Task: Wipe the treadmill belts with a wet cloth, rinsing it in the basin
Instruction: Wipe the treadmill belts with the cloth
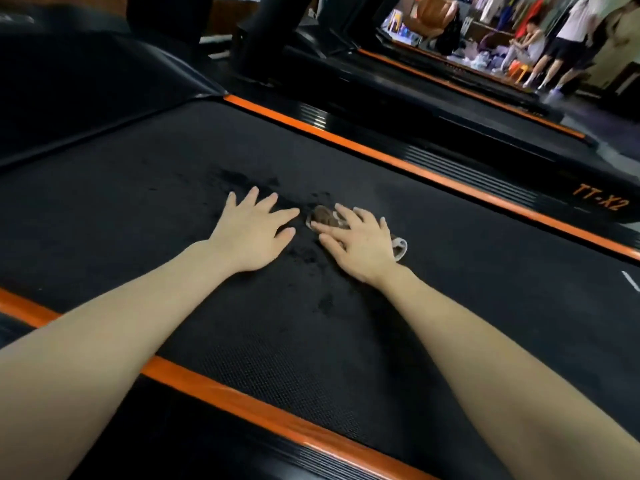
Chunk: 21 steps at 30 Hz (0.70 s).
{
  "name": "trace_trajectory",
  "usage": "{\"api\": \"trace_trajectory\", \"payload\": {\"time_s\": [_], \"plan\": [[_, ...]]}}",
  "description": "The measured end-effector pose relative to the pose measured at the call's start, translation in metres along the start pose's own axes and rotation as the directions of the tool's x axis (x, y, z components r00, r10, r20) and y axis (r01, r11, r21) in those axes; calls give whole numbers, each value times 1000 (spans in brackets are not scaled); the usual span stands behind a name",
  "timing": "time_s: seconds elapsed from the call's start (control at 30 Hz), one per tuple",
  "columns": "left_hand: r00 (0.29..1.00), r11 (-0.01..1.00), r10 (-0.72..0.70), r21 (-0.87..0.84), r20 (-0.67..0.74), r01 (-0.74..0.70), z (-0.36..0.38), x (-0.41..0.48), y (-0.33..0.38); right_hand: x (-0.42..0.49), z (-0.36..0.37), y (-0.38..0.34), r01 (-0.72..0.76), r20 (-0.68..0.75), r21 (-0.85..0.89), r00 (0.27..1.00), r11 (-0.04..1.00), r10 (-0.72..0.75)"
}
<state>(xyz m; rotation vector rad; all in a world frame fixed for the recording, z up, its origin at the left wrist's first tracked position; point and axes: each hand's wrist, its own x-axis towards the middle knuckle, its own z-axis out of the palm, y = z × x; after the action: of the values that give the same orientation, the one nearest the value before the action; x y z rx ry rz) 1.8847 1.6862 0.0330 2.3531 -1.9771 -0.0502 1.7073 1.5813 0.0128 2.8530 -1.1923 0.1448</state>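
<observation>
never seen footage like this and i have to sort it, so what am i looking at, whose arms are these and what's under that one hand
There is no robot here. The single picture comes from a camera worn on a person's head, looking forward and down, so the two bare arms are that person's own. The black textured surface is a treadmill belt, edged by orange side strips. The left hand lies flat on the belt with fingers spread, holding nothing. The right hand presses flat on a small brownish cloth, which peeks out on both sides of it. Dark wet patches mark the belt near the hands. A second treadmill stands further back, with some people beyond it. No basin is in view.
</observation>
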Motion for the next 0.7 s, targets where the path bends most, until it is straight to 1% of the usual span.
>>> {"api": "trace_trajectory", "payload": {"time_s": [0.07, 0.13, 0.2, 0.23, 0.3, 0.37, 0.4, 0.43, 0.5, 0.53, 0.57, 0.6, 0.63, 0.7], "plan": [[1000, 1000, 5, 12, 5, -5, 6, 16, 4, 6, 1, -2, -31, 11, -65, 999, 997, 31], [1000, 1000, -22, -7, 8, 22, 11, 31, 2, -3, 0, -2, 2, -41, -119, 999, 993, -6], [999, 999, -48, -22, 1, 48, 15, 43, -3, -22, -6, -6, 79, -161, -125, 982, 989, -99], [998, 998, -59, -29, 5, 59, 16, 48, -5, -36, -8, -8, 138, -199, -120, 967, 983, -160], [997, 997, -70, -36, 31, 71, 18, 53, -7, -69, -6, -9, 245, -198, -143, 942, 959, -270], [996, 998, -63, -17, 57, 64, 22, 52, -11, -98, -5, -10, 317, -148, -115, 932, 942, -332], [997, 999, -49, 1, 55, 49, 26, 51, -13, -107, -9, -11, 328, -133, -51, 934, 943, -332], [998, 999, -39, 12, 43, 38, 28, 49, -15, -110, -18, -12, 320, -128, 49, 942, 946, -311], [999, 1000, -25, 5, 24, 25, 29, 49, -16, -108, -42, -10, 227, -155, 284, 970, 931, -189], [999, 1000, -27, -3, 28, 28, 29, 49, -16, -107, -52, -8, 178, -205, 321, 972, 930, -116], [999, 999, -35, -7, 38, 36, 28, 50, -16, -104, -59, -6, 129, -245, 291, 968, 948, -56], [998, 999, -46, -7, 50, 46, 27, 51, -16, -102, -61, -6, 94, -251, 241, 967, 966, -31], [997, 998, -54, -8, 55, 55, 25, 51, -15, -100, -58, -9, 76, -210, 197, 977, 977, -34], [998, 998, -58, -6, 29, 58, 23, 54, -12, -98, -35, -24, 84, -51, 137, 996, 987, -77]]}}
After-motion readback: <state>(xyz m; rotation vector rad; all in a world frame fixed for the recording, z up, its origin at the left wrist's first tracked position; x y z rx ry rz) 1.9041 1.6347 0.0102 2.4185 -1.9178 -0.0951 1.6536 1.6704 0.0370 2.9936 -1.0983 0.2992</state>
